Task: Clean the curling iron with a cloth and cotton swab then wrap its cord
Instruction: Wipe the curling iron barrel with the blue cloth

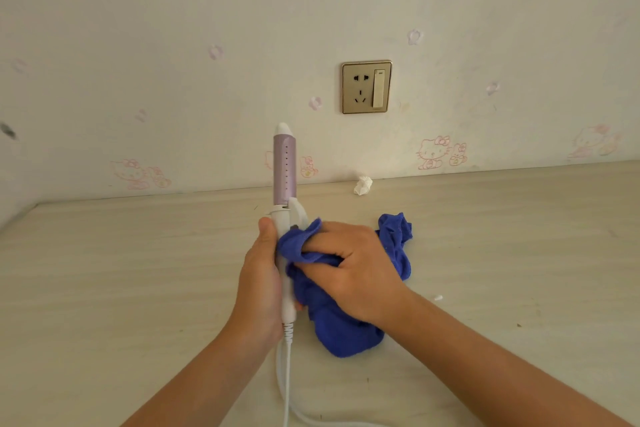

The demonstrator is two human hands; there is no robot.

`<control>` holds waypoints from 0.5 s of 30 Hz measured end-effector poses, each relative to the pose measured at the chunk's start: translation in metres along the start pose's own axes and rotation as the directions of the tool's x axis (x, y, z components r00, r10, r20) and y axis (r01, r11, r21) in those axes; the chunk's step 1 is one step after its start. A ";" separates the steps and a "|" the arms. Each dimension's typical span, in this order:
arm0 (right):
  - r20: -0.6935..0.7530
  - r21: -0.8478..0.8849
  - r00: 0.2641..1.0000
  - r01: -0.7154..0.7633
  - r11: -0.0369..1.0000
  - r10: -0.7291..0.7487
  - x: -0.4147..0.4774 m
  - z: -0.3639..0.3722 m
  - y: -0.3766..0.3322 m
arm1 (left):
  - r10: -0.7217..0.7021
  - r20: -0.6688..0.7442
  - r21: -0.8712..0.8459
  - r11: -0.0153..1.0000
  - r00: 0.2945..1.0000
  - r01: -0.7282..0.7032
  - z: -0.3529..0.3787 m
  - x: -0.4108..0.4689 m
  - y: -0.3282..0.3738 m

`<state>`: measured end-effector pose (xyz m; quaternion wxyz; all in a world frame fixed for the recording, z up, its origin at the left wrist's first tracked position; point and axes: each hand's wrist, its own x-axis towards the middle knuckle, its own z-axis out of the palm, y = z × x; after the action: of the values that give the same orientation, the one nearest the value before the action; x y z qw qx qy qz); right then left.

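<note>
So the curling iron (284,170) is being held upright over the table (138,270), with the purple barrel and white tip pointing up toward the wall and the cord end pointing down. The white handle is being gripped by the left hand (258,277), which is closed round it with the thumb lying up along the left edge just under the collar.

A blue cloth (343,336) is being bunched up in the right hand (356,270), fingers curled into it. A fold of it is being pressed against the right side of the handle, right below the clamp lever. The rest of the cloth is hanging down under the right wrist and poking out behind the hand. Whether the bottom of it is being rested on the table can't really be told from this angle.

The white cord (286,381) is being left to trail down from the bottom of the handle, past the left wrist. It's curving off along the table and getting cut off by the lower edge of the view.

Over by the wall, a crumpled tissue (363,185) is being left lying on the table, well apart from both hands. A tiny white bit (437,297) is lying on the table just beside the right forearm. It's too small to be made out properly, so whether it's a cotton swab can't be said.

On the wall, a gold-framed socket (366,87) with a switch is being shown up and to the right of the barrel tip, and pink cartoon stickers (433,152) are dotted along the wall just above the table.
</note>
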<state>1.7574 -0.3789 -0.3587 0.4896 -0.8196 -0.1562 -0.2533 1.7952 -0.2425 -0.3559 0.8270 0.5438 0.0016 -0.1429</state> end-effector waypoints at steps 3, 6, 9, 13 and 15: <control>-0.111 -0.030 0.994 0.011 0.999 -0.014 0.002 -0.002 0.003 | -0.110 0.043 -0.027 0.993 0.993 0.111 0.002 0.001 0.003; 0.025 0.047 0.999 0.032 0.998 -0.033 0.004 -0.002 0.001 | -0.122 0.019 0.004 0.993 0.992 0.122 -0.003 0.004 0.007; 0.203 0.009 0.978 0.048 0.999 -0.049 0.002 -0.001 0.000 | -0.158 -0.016 0.035 0.987 0.987 0.158 -0.009 0.003 0.010; 0.031 0.024 0.999 0.040 0.999 -0.040 0.003 -0.003 0.001 | -0.156 0.005 0.029 0.987 0.988 0.156 -0.002 0.000 0.011; -0.101 0.006 0.995 0.010 1.000 -0.010 0.006 -0.009 0.005 | -0.132 0.001 0.065 0.989 0.991 0.132 0.003 -0.003 0.010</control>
<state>1.7628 -0.3896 -0.3552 0.4984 -0.8033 -0.1363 -0.2963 1.7948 -0.2404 -0.3452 0.7978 0.5684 0.0307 -0.1987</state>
